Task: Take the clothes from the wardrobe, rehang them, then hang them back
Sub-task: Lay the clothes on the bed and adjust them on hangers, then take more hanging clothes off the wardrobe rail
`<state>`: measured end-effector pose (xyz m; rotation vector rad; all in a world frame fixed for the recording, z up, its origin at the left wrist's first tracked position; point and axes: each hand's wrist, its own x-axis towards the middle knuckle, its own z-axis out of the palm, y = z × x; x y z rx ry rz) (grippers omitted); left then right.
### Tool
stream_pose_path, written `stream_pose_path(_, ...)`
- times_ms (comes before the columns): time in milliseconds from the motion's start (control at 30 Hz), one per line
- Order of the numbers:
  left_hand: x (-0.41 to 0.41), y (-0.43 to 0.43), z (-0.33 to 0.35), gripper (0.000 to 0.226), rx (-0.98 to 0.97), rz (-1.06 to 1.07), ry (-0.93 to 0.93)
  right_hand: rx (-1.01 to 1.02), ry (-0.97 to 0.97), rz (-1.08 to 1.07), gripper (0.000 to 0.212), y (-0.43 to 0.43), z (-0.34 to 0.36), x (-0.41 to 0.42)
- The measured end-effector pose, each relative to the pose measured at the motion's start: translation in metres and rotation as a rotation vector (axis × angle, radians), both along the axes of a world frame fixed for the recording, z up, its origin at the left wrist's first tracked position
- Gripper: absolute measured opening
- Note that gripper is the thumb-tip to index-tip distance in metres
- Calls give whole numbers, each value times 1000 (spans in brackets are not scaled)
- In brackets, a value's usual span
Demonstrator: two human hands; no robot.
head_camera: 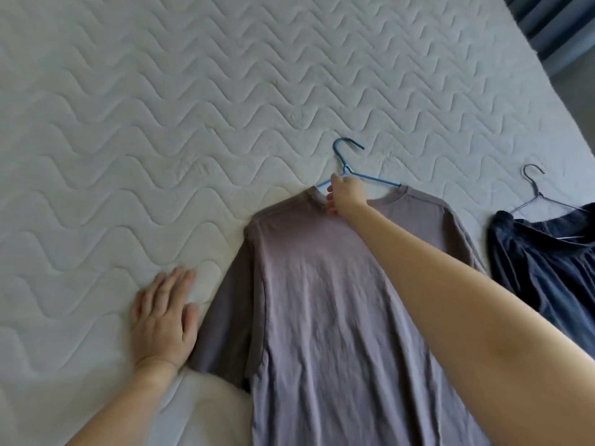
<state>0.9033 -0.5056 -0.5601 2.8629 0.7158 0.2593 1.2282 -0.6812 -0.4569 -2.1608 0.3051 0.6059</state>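
— Shirt placement?
— Flat on the mattress, blue hanger poking from its collar.
— Hands?
— Right hand pinches the collar; left hand lies spread beside the shirt's sleeve.

**A bedroom at home**

A bare white mattress with wavy quilting fills the view. A mauve T-shirt on a blue hanger and a dark garment on a grey wire hanger lie on it.
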Motion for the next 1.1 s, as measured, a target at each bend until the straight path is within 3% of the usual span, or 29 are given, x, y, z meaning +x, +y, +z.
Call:
stream_pose_path(67,3,2,21,57,-110,-16,104,164,-7,-16,33,-9,32,-47)
stream_pose_path(133,11,3,64,52,-452,78,179,302,-38,13,30,-22,70,-94)
stream_pose_path(233,0,-7,161,37,-882,307,49,435,-48,77,27,-45,138,-164)
stream_pose_path(400,-102,-61,350,26,-1169,462,-286,544,47,207,30,-88,260,-302)
stream_pose_path(533,-234,-117,447,34,-1198,585,-343,481,145,412,29,-124,317,-413)
stream_pose_path(667,-372,-176,469,24,-1184,828,-346,414,260,648,27,-140,327,-493)
stream_pose_path(767,-468,-217,456,25,-1103,1063,-375,385,358,780,25,-124,320,-530)
stream_pose_path(867,-547,-264,443,23,-1075,1392,-553,342,420,989,26,-90,321,-564)
stream_pose_path(1000,-618,-324,422,26,-1061,1719,-783,296,502,1197,26,-31,329,-617)
stream_pose_path(1100,-667,-364,378,33,-1070,1878,-821,282,526,1316,25,12,333,-662)
